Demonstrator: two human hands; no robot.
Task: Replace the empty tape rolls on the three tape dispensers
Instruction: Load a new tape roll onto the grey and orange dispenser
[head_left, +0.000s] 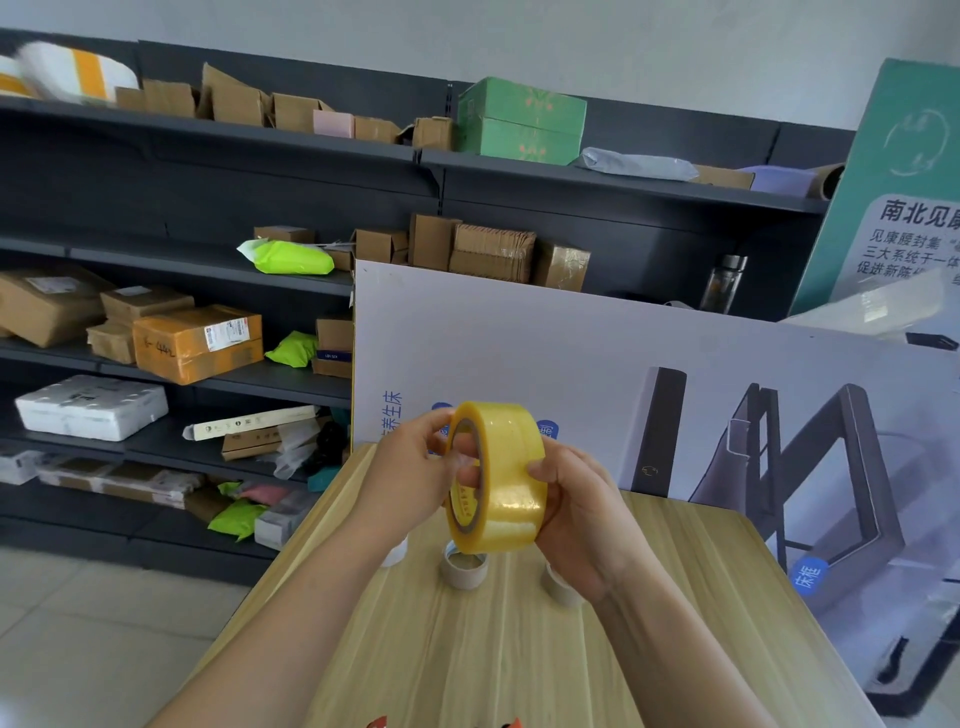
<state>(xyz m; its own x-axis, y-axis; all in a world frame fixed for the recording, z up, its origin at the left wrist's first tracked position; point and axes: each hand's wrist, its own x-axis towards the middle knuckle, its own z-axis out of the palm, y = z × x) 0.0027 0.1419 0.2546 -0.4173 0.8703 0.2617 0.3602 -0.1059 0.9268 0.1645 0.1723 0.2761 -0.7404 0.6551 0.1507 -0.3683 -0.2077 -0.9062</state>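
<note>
Left hand (410, 473), right hand (576, 499) curl fingers round tape roll (506, 478) above table (467, 654); probably seeking loose end; empty cores (464, 567) on table.

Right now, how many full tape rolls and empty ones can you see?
Full roll: 1
Empty rolls: 2
Total: 3, plus a half-hidden white thing I can't name.

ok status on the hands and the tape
Left hand, right hand grip full yellow tape roll above pale wooden table. Empty cardboard core beneath. Nothing blocking.
</note>
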